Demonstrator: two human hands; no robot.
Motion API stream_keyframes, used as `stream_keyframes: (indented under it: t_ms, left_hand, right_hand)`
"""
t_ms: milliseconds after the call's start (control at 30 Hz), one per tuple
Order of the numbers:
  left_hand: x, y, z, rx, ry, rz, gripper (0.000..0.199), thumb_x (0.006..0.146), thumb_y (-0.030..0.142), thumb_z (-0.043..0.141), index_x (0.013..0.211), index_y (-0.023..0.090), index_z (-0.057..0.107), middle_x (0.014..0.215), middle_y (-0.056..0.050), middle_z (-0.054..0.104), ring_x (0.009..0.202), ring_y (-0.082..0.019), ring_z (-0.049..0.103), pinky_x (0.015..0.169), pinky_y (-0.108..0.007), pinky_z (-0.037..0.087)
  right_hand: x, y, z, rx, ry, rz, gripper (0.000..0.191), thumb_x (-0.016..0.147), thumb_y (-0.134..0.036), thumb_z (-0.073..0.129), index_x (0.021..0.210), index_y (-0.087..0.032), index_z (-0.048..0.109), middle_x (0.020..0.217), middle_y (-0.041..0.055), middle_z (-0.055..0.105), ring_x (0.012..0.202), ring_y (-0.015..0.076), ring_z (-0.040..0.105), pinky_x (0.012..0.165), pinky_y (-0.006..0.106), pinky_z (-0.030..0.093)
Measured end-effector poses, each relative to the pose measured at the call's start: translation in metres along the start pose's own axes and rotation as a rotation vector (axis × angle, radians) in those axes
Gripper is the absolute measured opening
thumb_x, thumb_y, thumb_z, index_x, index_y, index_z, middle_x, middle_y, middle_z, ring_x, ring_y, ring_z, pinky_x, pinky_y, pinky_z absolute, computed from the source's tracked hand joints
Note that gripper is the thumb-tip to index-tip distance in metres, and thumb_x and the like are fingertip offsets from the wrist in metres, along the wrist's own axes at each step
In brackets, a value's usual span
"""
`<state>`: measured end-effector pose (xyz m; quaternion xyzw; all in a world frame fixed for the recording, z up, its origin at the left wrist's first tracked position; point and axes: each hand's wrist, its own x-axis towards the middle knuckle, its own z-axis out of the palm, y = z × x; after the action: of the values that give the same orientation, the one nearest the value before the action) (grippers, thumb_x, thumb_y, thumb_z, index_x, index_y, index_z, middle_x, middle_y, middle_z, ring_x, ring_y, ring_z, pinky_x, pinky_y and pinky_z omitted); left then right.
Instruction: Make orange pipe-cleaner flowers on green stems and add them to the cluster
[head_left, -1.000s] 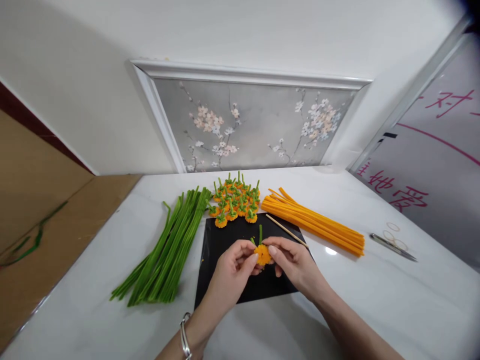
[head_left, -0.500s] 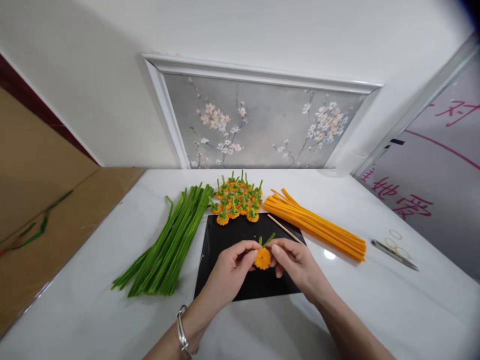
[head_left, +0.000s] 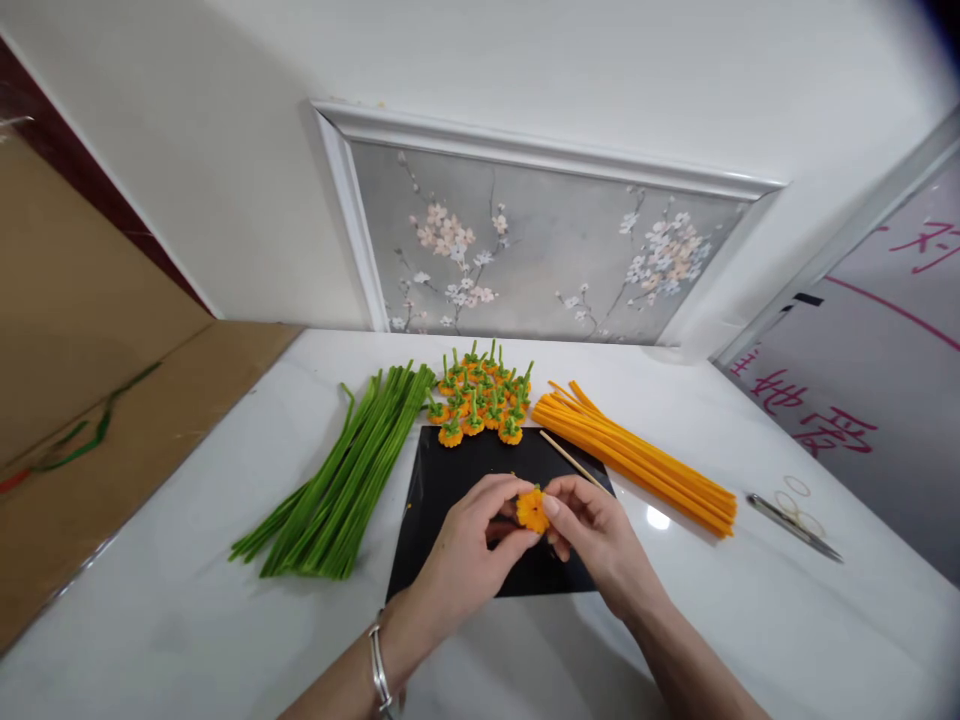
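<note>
Over the black mat, a small scalloped orange pipe-cleaner pumpkin (head_left: 532, 511) is held between my two hands, its round face turned up towards me. My left hand (head_left: 480, 535) curls about its left side, forefinger along the top edge and thumb at the lower edge. On the other side, my right hand (head_left: 596, 530) pinches it, the thumb pressed on its right edge. A bit of green shows at its top; the rest of the green stem is hidden behind the pumpkin and fingers.
Behind the black mat (head_left: 469, 465) stand several finished pumpkins (head_left: 474, 424) with green stems. Green pipe cleaners (head_left: 352, 475) lie left, orange ones (head_left: 637, 455) right. A thin wooden stick (head_left: 574, 460) crosses the mat's edge. Scissors (head_left: 795, 527) and rubber bands (head_left: 797, 485) lie far right.
The pumpkin has turned in my fingers, and its two green ends no longer stick up in view. My left thumb has moved to its lower edge. The view has shifted slightly.
</note>
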<state>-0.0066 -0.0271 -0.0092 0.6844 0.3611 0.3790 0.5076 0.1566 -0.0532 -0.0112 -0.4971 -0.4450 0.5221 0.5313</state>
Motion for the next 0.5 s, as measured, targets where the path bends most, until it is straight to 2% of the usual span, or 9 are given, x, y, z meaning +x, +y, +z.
stream_keyframes:
  t_ms: [167, 300, 500]
  left_hand:
    - [0.005, -0.001, -0.003, -0.160, 0.007, 0.031, 0.035, 0.081, 0.011, 0.058, 0.115, 0.020, 0.062, 0.114, -0.008, 0.059, 0.100, -0.020, 0.065, 0.089, -0.033, 0.055]
    - [0.005, 0.001, -0.005, -0.196, -0.001, 0.015, 0.038, 0.080, 0.011, 0.059, 0.116, 0.020, 0.064, 0.114, -0.008, 0.060, 0.101, -0.020, 0.065, 0.089, -0.032, 0.055]
    - [0.002, 0.000, -0.003, -0.123, 0.024, 0.027, 0.034, 0.081, 0.013, 0.059, 0.114, 0.019, 0.065, 0.112, -0.008, 0.062, 0.098, -0.019, 0.065, 0.085, -0.030, 0.056]
  right_hand:
    - [-0.004, 0.001, -0.003, -0.082, -0.101, -0.127, 0.042, 0.076, -0.035, 0.072, 0.114, -0.021, 0.061, 0.077, -0.0005, 0.061, 0.061, 0.0109, 0.056, 0.053, 0.022, 0.049]
    - [-0.005, 0.006, -0.005, -0.249, -0.076, -0.234, 0.027, 0.083, -0.029, 0.065, 0.109, -0.021, 0.065, 0.086, 0.0032, 0.066, 0.072, 0.0144, 0.061, 0.063, 0.024, 0.052]
    - [-0.005, 0.010, -0.005, -0.309, -0.061, -0.294, 0.022, 0.087, -0.026, 0.058, 0.108, -0.022, 0.066, 0.086, 0.0035, 0.067, 0.071, 0.0143, 0.063, 0.062, 0.023, 0.053]
